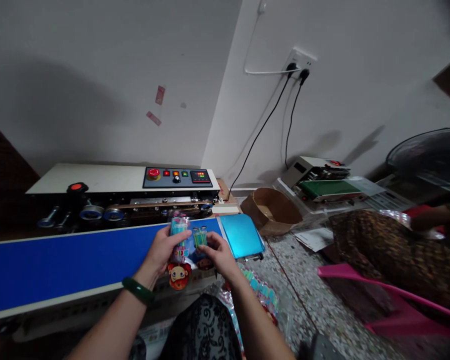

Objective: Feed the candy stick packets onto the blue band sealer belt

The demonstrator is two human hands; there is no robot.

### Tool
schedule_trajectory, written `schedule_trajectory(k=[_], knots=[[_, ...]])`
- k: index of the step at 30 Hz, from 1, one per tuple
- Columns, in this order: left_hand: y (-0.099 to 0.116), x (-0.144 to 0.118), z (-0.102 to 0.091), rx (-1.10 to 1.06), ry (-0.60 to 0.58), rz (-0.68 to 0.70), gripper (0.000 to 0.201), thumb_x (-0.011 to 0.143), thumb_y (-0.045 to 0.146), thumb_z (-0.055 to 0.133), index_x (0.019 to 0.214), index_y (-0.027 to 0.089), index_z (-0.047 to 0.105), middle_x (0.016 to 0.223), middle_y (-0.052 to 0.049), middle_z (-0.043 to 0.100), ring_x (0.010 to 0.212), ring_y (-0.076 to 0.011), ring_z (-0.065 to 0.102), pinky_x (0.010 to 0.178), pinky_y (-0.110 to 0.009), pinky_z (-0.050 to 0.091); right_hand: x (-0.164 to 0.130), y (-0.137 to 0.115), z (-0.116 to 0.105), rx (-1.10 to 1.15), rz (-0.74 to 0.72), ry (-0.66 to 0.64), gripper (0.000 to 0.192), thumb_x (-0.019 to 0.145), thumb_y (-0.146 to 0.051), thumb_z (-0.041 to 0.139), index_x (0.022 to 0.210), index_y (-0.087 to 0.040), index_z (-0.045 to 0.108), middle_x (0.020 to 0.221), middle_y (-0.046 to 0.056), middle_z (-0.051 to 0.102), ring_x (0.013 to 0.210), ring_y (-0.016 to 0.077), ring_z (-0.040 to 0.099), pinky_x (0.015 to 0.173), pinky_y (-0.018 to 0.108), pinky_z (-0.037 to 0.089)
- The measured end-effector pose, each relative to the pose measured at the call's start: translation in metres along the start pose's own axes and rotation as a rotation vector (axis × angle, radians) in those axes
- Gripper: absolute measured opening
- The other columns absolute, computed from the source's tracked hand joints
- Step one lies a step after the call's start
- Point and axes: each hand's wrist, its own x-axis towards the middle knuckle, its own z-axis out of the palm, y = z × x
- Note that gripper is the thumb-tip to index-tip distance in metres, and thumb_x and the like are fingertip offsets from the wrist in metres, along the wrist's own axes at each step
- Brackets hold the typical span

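Over the blue conveyor belt [97, 257] of a sealing machine [108, 180], my left hand [164, 250] grips a clear plastic packet [179, 232] with turquoise contents. A red-haired cartoon head [179, 276] hangs at the packet's lower end. Close beside it, my right hand [217, 252] pinches a second packet [200, 237] with green and yellow strips inside. Another cartoon head [204, 264], darker in shade, shows below this one. The two packets almost touch, and their far edges lie near the machine's roller side.
Several more packets [260, 290] lie in clear plastic by my lap. An open cardboard box [272, 210] stands on the floor past a shiny blue plate [242, 235]. A smaller green-belted machine [328, 187], a pink stool [390, 300], a fan [431, 155] and another person's patterned clothing [390, 250] are rightward.
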Motion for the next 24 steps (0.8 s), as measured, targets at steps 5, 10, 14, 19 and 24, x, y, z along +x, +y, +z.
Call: schedule_trajectory(k=[5,10,14,19,24], knots=[[-0.006,0.001,-0.003,0.131,-0.026,0.030,0.030,0.052,0.028,0.073,0.074,0.011,0.064,0.066,-0.005,0.066,0.054,-0.0163,0.059,0.054,-0.028,0.048,-0.002,-0.008,0.014,-0.012,-0.026,0.043,0.018,0.065,-0.032,0.064,0.077,-0.021,0.058,0.073,-0.002,0.059,0.070,0.0136,0.052,0.066,0.023,0.040],[-0.008,0.001,-0.004,0.179,-0.027,0.098,0.030,0.056,0.032,0.072,0.076,0.011,0.064,0.066,-0.004,0.065,0.056,-0.0159,0.059,0.056,-0.027,0.047,0.004,-0.015,0.020,-0.010,-0.108,0.110,0.010,0.067,-0.028,0.063,0.069,-0.019,0.059,0.068,-0.002,0.057,0.067,0.0123,0.051,0.065,0.023,0.039],[-0.004,-0.002,-0.001,0.130,0.009,0.079,0.030,0.053,0.031,0.073,0.074,0.012,0.063,0.065,-0.003,0.064,0.055,-0.0165,0.059,0.055,-0.029,0.048,0.008,-0.012,0.022,0.055,-0.082,0.127,0.013,0.063,-0.028,0.065,0.071,-0.020,0.060,0.069,-0.001,0.059,0.066,0.0125,0.052,0.064,0.024,0.040],[-0.002,-0.003,0.001,0.119,0.026,0.084,0.029,0.052,0.031,0.073,0.071,0.012,0.063,0.063,-0.002,0.064,0.053,-0.0158,0.059,0.054,-0.028,0.049,0.008,-0.008,0.021,0.049,-0.057,0.218,0.017,0.063,-0.032,0.066,0.061,-0.017,0.057,0.059,-0.002,0.056,0.058,0.0111,0.050,0.060,0.024,0.040],[-0.007,0.000,-0.002,0.184,0.026,0.123,0.031,0.054,0.032,0.073,0.075,0.012,0.064,0.066,-0.003,0.065,0.056,-0.0163,0.059,0.055,-0.028,0.048,0.007,-0.009,0.019,0.146,-0.080,0.102,0.013,0.065,-0.025,0.063,0.077,-0.020,0.062,0.086,0.002,0.066,0.082,0.0161,0.058,0.076,0.028,0.042]])
